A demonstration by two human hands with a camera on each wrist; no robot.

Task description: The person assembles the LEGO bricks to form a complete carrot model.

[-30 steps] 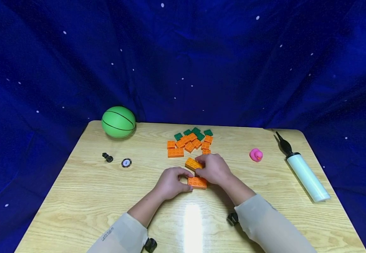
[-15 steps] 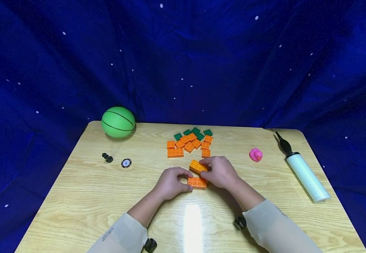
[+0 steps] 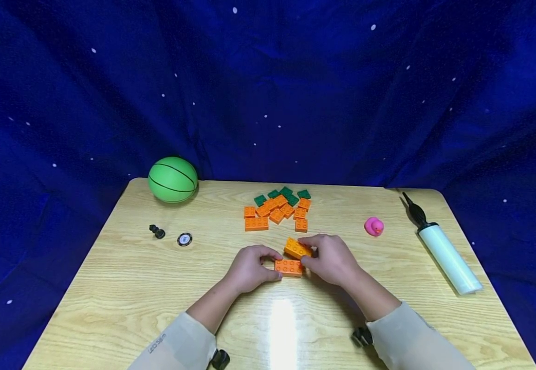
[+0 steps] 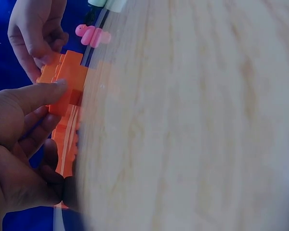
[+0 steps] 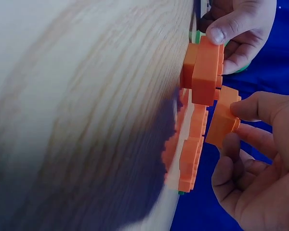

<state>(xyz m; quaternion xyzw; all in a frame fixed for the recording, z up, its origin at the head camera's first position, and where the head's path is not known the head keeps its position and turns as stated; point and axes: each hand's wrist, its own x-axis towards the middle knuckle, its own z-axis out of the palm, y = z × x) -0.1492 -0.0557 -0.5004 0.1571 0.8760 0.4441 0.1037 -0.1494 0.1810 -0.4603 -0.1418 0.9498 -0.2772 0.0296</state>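
Note:
My left hand (image 3: 251, 268) grips an orange toy building brick (image 3: 288, 267) by its left end, thumb at the near side and fingers at the far side. In the right wrist view this brick (image 5: 206, 72) sits on a lower orange brick (image 5: 187, 65), which rests on the table. My right hand (image 3: 332, 259) pinches a lighter orange brick (image 3: 297, 248) between thumb and fingers. That brick (image 5: 224, 116) is tilted and raised off the table, just behind the left hand's stack. Whether the two touch, I cannot tell.
Loose orange bricks (image 3: 256, 224) and green bricks (image 3: 286, 191) lie at the back middle. A green ball (image 3: 172, 180), a black piece (image 3: 158, 231) and a poker chip (image 3: 185, 239) are on the left. On the right are a pink duck (image 3: 374, 226) and a hand pump (image 3: 448, 257).
My right hand has moved to the right and slightly nearer with the lighter orange brick, uncovering a small orange brick behind it. The left hand has stayed in place.

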